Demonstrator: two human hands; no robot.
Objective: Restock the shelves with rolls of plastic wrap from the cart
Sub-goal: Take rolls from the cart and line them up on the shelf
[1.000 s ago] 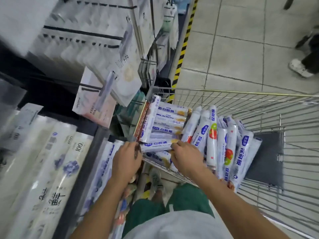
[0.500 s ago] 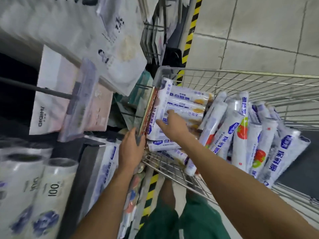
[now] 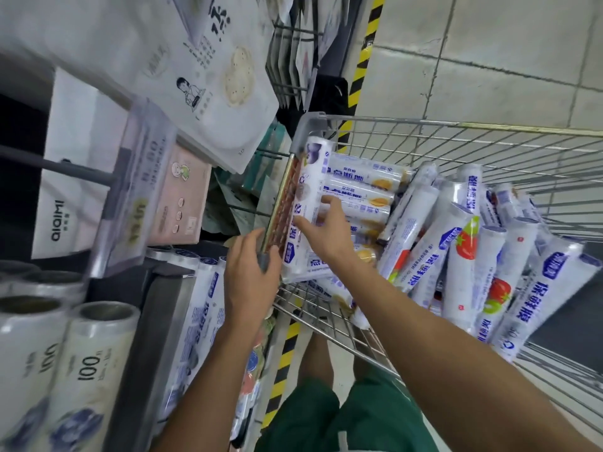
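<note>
Reaching in: we're at the pick-up step, our right hand (image 3: 329, 230) going into the cart (image 3: 456, 125) for another roll of plastic wrap.
Right hand: fingers spread and laid over the upright roll (image 3: 306, 203) at the cart's left wall, thumb against its side; it looks like a grasp forming, but we can't quite tell whether the fingers have closed round it.
Left hand: our left hand (image 3: 251, 275) is curled over the near-left corner of the cart rim, fingers wrapped on the grey corner piece, steadying the cart.
Cart contents: plenty left. A stack of rolls with orange print (image 3: 362, 187) lies crosswise behind the right hand, and a leaning bundle of strawberry-print rolls (image 3: 463, 256) fills the right side, touching one another.
Shelf: to our left, the shelf (image 3: 163, 321) already holds blue-print rolls (image 3: 202, 324) lying lengthwise, just beside the cart; fatter rolls marked 100 (image 3: 88, 363) stand in the next bay.
Above: hanging white packets (image 3: 208, 73) crowd over the shelf opening.
Next move: we reckon it calls for closing firmly round the slippery wrapper, lifting the roll clear of the wire wall, and swinging it left under those packets into the matching row.
Progress: early to middling, judging by the full cart.
</note>
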